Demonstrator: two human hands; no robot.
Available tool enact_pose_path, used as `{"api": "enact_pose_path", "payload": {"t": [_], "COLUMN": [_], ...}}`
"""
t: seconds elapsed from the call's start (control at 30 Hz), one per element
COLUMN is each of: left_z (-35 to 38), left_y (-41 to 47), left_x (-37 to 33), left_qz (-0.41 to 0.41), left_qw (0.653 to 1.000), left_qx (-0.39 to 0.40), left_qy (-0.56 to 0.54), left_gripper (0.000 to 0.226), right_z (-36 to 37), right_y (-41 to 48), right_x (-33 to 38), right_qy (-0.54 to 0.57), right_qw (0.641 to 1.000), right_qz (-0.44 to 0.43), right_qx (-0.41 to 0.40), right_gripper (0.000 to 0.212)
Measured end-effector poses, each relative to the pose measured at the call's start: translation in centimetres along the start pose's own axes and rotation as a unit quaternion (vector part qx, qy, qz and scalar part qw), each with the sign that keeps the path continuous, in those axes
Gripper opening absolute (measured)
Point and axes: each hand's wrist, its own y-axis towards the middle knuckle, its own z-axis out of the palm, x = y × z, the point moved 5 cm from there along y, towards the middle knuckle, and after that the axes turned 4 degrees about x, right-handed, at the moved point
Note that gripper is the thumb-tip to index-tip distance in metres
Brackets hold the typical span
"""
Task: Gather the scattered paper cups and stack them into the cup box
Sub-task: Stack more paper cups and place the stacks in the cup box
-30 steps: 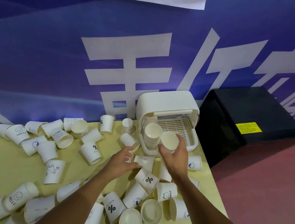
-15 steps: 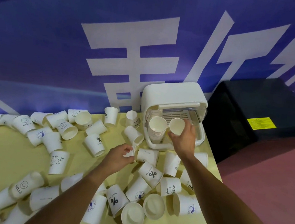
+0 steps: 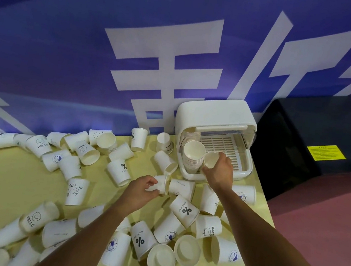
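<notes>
A stack of nested white paper cups [image 3: 192, 157] fills the white plastic cup box's [image 3: 216, 115] left side; the slatted tray [image 3: 224, 145] beyond the right hand [image 3: 218, 173] lies open.

One table, one cup box, two hands, dozens of paper cups.

One yellow table [image 3: 9, 181] carries one white cup box [image 3: 216, 115] holding one stack of cups [image 3: 192, 157]. Two hands show, the left hand [image 3: 140, 191] and the right hand [image 3: 219, 173], each gripping one cup: one cup on its side [image 3: 161, 184] and one open cup [image 3: 210, 159]. Loose cups on the table number roughly forty; those at the blurred left edge cannot be counted exactly. One black cabinet [image 3: 315, 136] bears one yellow label [image 3: 326, 152].
</notes>
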Motion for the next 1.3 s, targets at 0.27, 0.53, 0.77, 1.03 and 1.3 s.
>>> {"api": "enact_pose_path", "payload": {"t": [0.27,0.53,0.77,1.03,1.3], "left_z": [0.1,-1.5,-6.2,-16.4,-29.2], "left_y": [0.0,-0.2,-2.1,-6.2,-10.7], "left_x": [0.3,0.7,3.0,9.5,21.8], "left_qz": [0.003,-0.006,-0.027,-0.064,-0.129], "left_qw": [1.0,1.0,0.997,0.98,0.958], "left_qx": [-0.006,-0.016,-0.071,-0.167,-0.238], "left_qy": [-0.004,-0.003,-0.029,-0.084,-0.097], "left_gripper": [0.029,0.035,0.036,0.039,0.038], "right_z": [-0.1,-0.5,2.5,11.4,21.7], "right_y": [0.1,-1.5,-9.3,-11.4,-13.7], "right_x": [0.1,0.1,6.8,20.6,34.3], "right_qy": [-0.029,0.016,0.076,0.017,-0.073], "right_qw": [0.999,0.998,0.98,0.967,0.932], "right_qz": [-0.01,-0.005,-0.15,-0.244,-0.312], "right_qx": [-0.026,-0.053,-0.103,0.067,0.169], "right_gripper": [0.076,0.082,0.052,0.05,0.054]}}
